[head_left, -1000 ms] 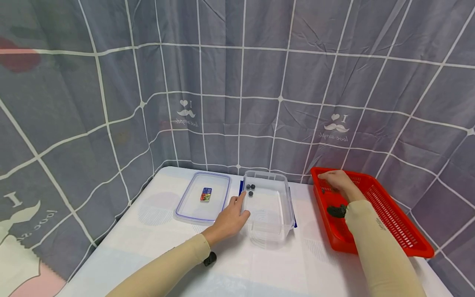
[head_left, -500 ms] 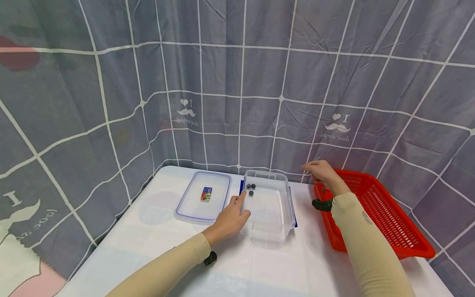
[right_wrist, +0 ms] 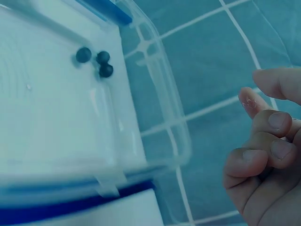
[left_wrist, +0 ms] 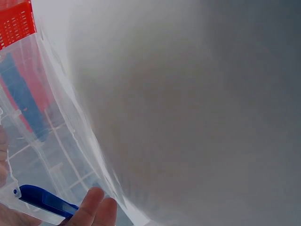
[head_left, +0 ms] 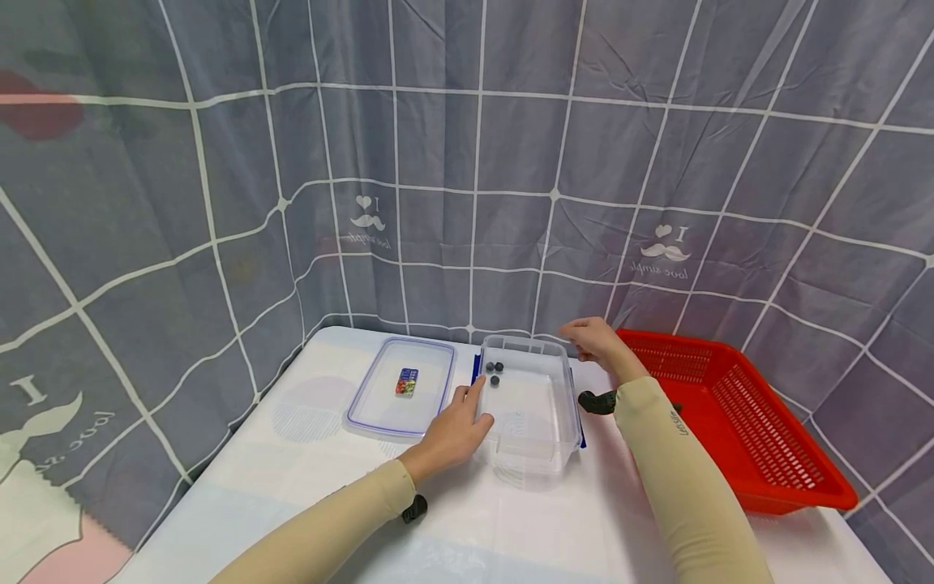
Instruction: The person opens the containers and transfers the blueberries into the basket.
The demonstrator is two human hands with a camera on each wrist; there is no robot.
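Observation:
A clear plastic food container (head_left: 536, 414) with blue side latches stands uncovered on the table. Inside its far left corner lie 3 blueberries (right_wrist: 83, 55), also visible in the head view. My left hand (head_left: 454, 430) holds the container's left side, its fingertips (left_wrist: 94, 207) beside the blue latch (left_wrist: 44, 197). My right hand (head_left: 600, 341) hovers by the container's far right corner, touching neither rim nor wall. In the right wrist view its lower fingers are curled, and thumb and forefinger are close together. Whether something sits between them cannot be seen.
To the left a clear lid (head_left: 372, 405) with a blue seal and a colourful sticker (head_left: 406, 382) lies flat. A red perforated basket (head_left: 773, 430) stands at the right, partly behind my right forearm. A grey checked curtain (head_left: 511, 227) hangs behind the table.
My right hand has come up out of the red basket and moved left to the container's far right corner. The left hand, container, lid and blueberries have stayed put.

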